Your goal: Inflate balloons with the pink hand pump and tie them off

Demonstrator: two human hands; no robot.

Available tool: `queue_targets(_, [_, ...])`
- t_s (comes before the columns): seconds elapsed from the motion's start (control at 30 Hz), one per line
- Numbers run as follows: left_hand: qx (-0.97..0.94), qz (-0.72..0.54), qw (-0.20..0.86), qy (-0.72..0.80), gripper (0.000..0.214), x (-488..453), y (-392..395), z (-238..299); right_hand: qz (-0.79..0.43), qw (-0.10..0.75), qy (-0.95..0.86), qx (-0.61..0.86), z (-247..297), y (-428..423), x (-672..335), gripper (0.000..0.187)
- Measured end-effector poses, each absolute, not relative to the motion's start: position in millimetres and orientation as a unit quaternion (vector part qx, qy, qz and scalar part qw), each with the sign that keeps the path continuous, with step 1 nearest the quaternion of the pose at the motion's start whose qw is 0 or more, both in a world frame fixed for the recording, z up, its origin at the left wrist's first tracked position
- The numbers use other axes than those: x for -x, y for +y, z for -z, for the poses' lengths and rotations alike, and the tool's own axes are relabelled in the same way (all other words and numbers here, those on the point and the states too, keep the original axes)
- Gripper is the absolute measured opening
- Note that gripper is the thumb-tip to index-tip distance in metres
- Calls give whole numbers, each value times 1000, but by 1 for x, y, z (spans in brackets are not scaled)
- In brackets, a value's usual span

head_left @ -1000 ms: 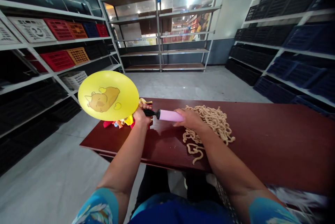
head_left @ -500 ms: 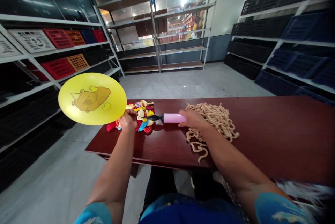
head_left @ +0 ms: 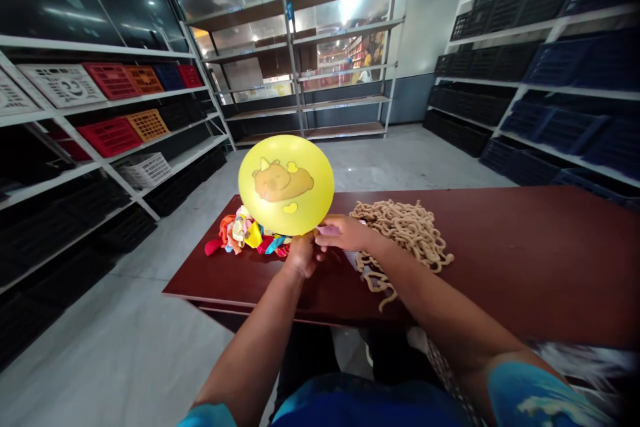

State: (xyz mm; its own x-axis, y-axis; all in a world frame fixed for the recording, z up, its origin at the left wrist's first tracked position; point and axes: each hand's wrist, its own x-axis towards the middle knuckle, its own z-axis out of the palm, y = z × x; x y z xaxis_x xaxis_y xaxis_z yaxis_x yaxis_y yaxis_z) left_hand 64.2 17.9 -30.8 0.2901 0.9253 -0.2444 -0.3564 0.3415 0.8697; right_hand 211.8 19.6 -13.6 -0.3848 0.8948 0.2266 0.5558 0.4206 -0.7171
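A yellow balloon (head_left: 287, 184) printed with a sleeping brown animal stands inflated above the table. My left hand (head_left: 303, 255) is closed around its neck, just below the balloon. My right hand (head_left: 347, 234) reaches in from the right with its fingers stretched and apart, the fingertips close to or touching my left hand. Behind those fingers shows part of a pink hand pump (head_left: 327, 230), mostly hidden. To the left, partly behind the balloon, lies a pile of uninflated colored balloons (head_left: 237, 230).
Tan, rope-like strands (head_left: 405, 227) lie heaped on the dark red table (head_left: 510, 254), right of my hands. Shelving with colored crates (head_left: 110, 137) stands at the left, a rack (head_left: 300, 74) at the back, and dark crates (head_left: 470, 94) on shelves at the right.
My left hand has carried the balloon rightward, in front of the pile's right part. My right hand has let go of the pump and moved slightly left, to the balloon's neck.
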Motion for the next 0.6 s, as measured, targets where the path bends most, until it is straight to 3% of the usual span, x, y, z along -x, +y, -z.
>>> queue_targets(0.1, [-409, -424, 706, 393, 15, -73, 9, 26, -481, 320, -708, 406, 19, 15, -201, 38])
queue_targets(0.2, [-440, -390, 717, 373, 17, -73, 4, 24, -602, 327, -651, 326, 25, 12, -199, 33])
queue_targets(0.43, [-484, -224, 776, 338, 21, -60, 6, 21, -676, 344, -589, 278, 42, 14, -201, 29])
queue_targets(0.6, [-486, -185, 781, 346, 18, -53, 10, 29, -718, 360, -542, 248, 55, 14, -196, 34])
